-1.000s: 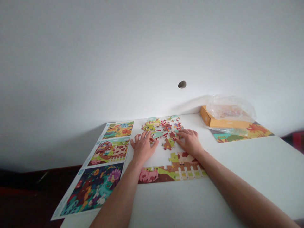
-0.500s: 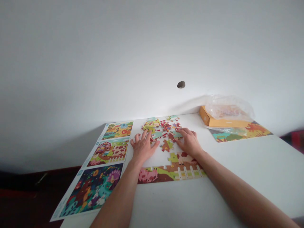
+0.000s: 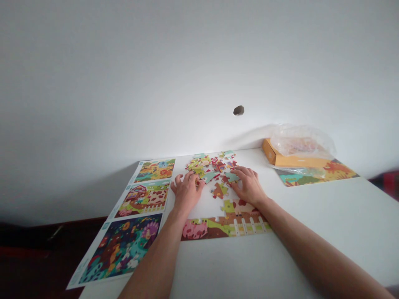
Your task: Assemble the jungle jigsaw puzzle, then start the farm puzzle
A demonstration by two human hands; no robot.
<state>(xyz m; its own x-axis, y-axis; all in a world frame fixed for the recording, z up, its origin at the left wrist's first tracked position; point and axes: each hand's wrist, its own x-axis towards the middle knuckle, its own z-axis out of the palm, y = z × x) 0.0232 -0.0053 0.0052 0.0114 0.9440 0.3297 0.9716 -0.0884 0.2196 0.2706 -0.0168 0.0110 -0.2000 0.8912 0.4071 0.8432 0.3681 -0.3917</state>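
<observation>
Several loose colourful puzzle pieces (image 3: 212, 164) lie in a heap on the white table (image 3: 327, 216). My left hand (image 3: 186, 192) rests at the heap's left edge with its fingertips curled onto a piece. On the right side of the heap my right hand (image 3: 248, 185) lies flat, its fingers spread over the pieces. One loose piece (image 3: 219, 190) sits between the two hands. Nearer to me lies a joined strip of puzzle (image 3: 224, 224) showing a pink pig, a white fence and a cow.
A long sheet of three printed pictures (image 3: 137, 216) lies at the table's left edge. At the back right stands an orange box (image 3: 291, 160) under a clear plastic bag (image 3: 301, 139), with another picture sheet (image 3: 318, 174) beneath. A dark spot (image 3: 238, 110) marks the wall.
My left hand's fingers have curled in from flat, drawing back slightly on the heap's left edge. The right hand has shifted a little over the pieces.
</observation>
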